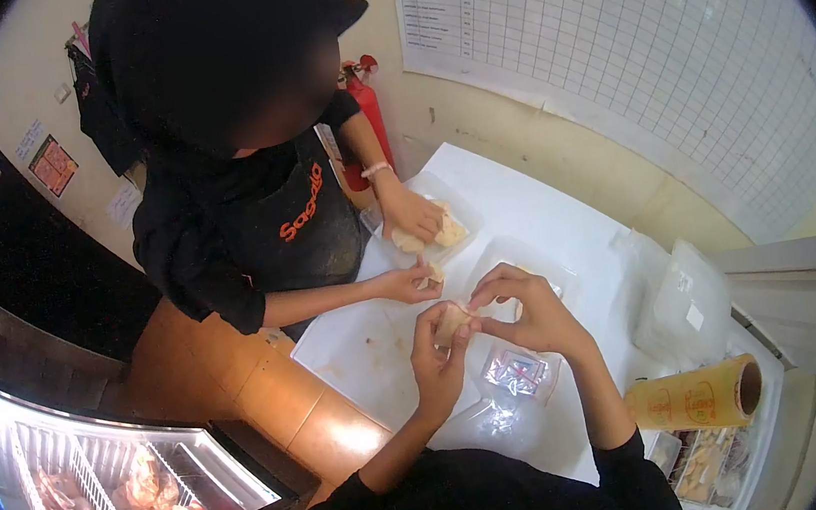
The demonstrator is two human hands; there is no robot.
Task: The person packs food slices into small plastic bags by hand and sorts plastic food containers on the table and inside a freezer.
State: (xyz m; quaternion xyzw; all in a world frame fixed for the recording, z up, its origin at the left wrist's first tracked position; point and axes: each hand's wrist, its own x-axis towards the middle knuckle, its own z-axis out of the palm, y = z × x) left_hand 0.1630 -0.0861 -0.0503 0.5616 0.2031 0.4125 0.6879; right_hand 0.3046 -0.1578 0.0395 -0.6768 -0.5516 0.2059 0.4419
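A small pale folded piece that looks like dough (451,323) is pinched between my two hands over the white table (353,347). My left hand (437,360) grips it from the near left, fingers curled around it. From the right, my right hand (527,314) presses its edge with thumb and fingertips. Beneath my right hand lies a clear plastic container (529,259), partly hidden. Close to my wrists are a printed plastic packet (520,371) and crumpled clear plastic (500,424).
Across the table, a co-worker's hand (413,212) reaches into a tub of pale food (450,230); their other hand (409,283) holds a pale piece. At right are a yellow wrap roll (681,399), plastic bags (686,309) and a food tray (704,468). A lit freezer (123,489) stands left.
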